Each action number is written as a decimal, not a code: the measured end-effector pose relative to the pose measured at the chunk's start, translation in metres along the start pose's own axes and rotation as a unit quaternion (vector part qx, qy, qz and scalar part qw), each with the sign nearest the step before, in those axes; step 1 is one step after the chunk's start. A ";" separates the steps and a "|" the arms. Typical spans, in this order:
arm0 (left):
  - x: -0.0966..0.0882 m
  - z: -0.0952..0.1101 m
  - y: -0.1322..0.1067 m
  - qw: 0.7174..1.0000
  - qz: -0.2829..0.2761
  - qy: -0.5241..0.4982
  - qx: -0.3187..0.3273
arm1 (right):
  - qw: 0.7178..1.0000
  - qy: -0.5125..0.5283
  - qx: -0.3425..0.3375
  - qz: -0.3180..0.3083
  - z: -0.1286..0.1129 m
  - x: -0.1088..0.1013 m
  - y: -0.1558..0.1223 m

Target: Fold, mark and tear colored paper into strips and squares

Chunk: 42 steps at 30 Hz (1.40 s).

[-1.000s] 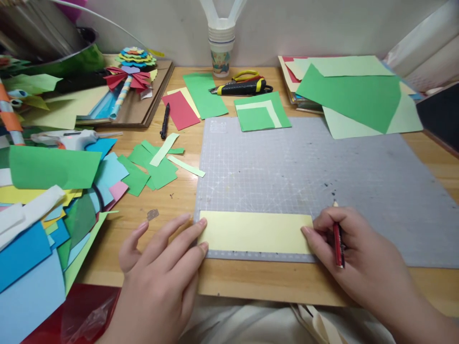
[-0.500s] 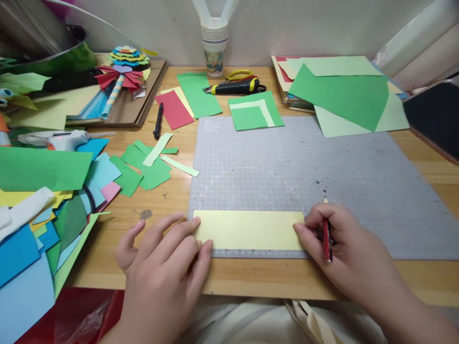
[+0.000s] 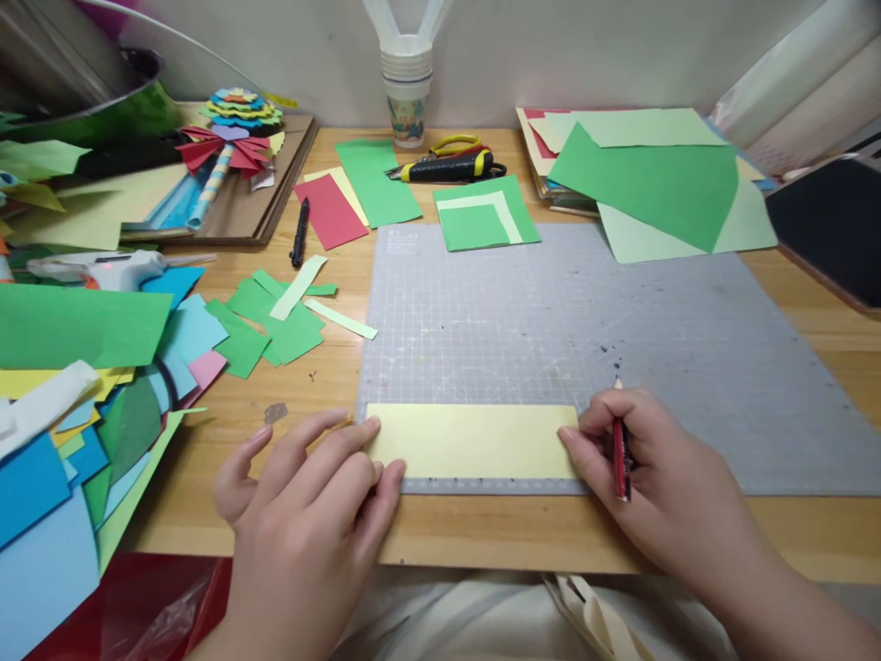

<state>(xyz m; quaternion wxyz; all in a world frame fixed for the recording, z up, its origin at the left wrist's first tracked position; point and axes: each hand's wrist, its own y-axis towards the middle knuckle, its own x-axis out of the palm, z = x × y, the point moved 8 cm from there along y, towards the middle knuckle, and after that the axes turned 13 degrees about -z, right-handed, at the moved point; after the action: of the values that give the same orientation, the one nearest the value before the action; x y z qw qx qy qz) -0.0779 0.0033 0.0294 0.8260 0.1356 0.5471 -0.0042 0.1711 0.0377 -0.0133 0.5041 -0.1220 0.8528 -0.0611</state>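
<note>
A pale yellow paper strip point(image 3: 474, 441) lies flat along the front edge of the grey cutting mat point(image 3: 509, 312). At its left end, fingertips of my left hand point(image 3: 309, 514) rest on the paper, with the fingers apart and the little finger lifted. My right hand point(image 3: 661, 477) is closed around a red pencil point(image 3: 621, 459), its tip pointing away from me. The right thumb touches the strip's right end. Part of the pencil is hidden by the fingers.
Green paper scraps point(image 3: 275, 317) and a black pen point(image 3: 300, 232) lie left of the mat. Behind it are a utility knife point(image 3: 447, 168), scissors point(image 3: 458, 145) and stacked paper cups point(image 3: 407, 101). A glue gun point(image 3: 124, 268) sits among coloured paper; more sheets point(image 3: 653, 184) are stacked at back right.
The whole view has shifted very slightly. Both hands keep their places on the yellow strip, and the pencil stays in my right hand.
</note>
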 end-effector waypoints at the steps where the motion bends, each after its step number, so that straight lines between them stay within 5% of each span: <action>1: 0.000 0.000 0.000 1.000 -0.001 0.000 0.000 | 1.000 0.001 0.000 0.001 -0.001 0.000 0.000; 42: 0.006 -0.004 0.000 0.996 -0.040 0.040 0.063 | 0.999 -0.028 -0.042 0.003 0.003 0.001 0.003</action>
<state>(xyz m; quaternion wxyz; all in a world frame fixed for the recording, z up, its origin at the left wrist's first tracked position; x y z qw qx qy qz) -0.0793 0.0046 0.0226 0.7926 0.1653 0.5833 -0.0659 0.1726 0.0408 -0.0164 0.5225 -0.1421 0.8404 -0.0198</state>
